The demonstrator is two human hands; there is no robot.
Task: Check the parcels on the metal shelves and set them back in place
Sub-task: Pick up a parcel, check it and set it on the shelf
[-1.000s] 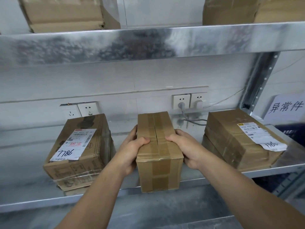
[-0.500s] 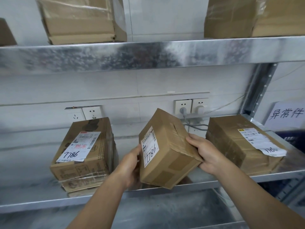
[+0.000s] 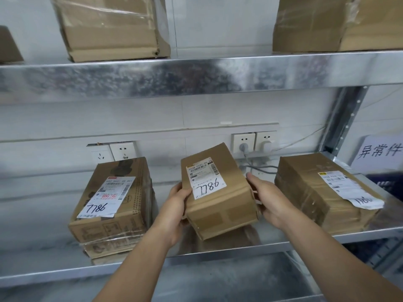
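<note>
I hold a small brown cardboard parcel just above the middle metal shelf. Its white label, handwritten "7786", faces up. My left hand grips its left side, thumb on the top edge. My right hand holds its right side, fingers curled round the end. The parcel is tilted, its near end lower. To the left a larger parcel labelled "7786" lies on another flat box. To the right a third parcel rests on the shelf with a label peeling off its edge.
The upper shelf carries two big cartons. Wall sockets with plugs and a grey cable sit behind the held parcel. A paper sign stands at the far right beside the shelf upright.
The parcel has been turned over in my hands: first its taped side was up, then it stood on edge, now its label faces up. The camera has tilted upward.
</note>
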